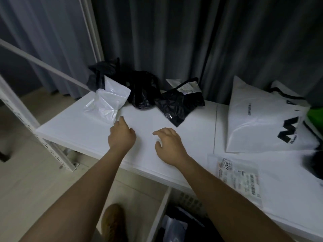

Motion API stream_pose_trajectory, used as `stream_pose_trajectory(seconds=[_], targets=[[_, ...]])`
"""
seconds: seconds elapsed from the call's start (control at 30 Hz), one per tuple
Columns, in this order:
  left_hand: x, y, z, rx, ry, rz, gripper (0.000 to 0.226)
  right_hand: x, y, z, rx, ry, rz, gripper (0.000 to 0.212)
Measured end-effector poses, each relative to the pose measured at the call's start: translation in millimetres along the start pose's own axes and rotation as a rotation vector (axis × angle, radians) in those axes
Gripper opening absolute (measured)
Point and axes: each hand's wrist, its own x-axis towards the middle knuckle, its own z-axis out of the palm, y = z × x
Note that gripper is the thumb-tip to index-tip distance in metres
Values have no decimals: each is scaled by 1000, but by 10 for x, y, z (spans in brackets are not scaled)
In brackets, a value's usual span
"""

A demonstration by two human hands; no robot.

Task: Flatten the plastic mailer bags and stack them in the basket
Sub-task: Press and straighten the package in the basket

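Both my hands hover over the white table (192, 123) and hold nothing. My left hand (121, 135) has loosely curled fingers, its index pointing toward a crumpled white mailer bag (108, 102) just beyond it. My right hand (168, 142) is open, fingers relaxed and spread downward. Behind lie crumpled black bags (143, 89), one with a label (180, 103). At right lies a flat white mailer printed ORIGINAL (258, 119). A flat white mailer with a shipping label (239, 177) lies near the front right edge.
Grey curtains hang behind the table. A white metal frame (26, 109) stands at the left. Below the table edge an open container (176, 222) holds dark and clear bags. Something green (316, 116) shows at the far right. My foot (113, 222) is on the pale floor.
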Motion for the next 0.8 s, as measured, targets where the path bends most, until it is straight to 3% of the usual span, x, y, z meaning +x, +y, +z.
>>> stream_pose_trajectory(seconds=[0.13, 0.4, 0.47, 0.67, 0.8], targets=[[444, -297, 91, 92, 69, -84, 65, 476, -62, 235, 60, -28, 15, 39], [1148, -620, 366, 148, 100, -154, 104, 1170, 40, 565, 69, -65, 3, 40], [1274, -644, 385, 141, 100, -162, 98, 1265, 61, 620, 81, -60, 12, 40], [1273, -656, 353, 122, 165, -149, 47, 1222, 110, 658, 116, -80, 72, 40], [1086, -674, 298, 205, 98, -106, 51, 1012, 62, 540, 113, -104, 95, 41]])
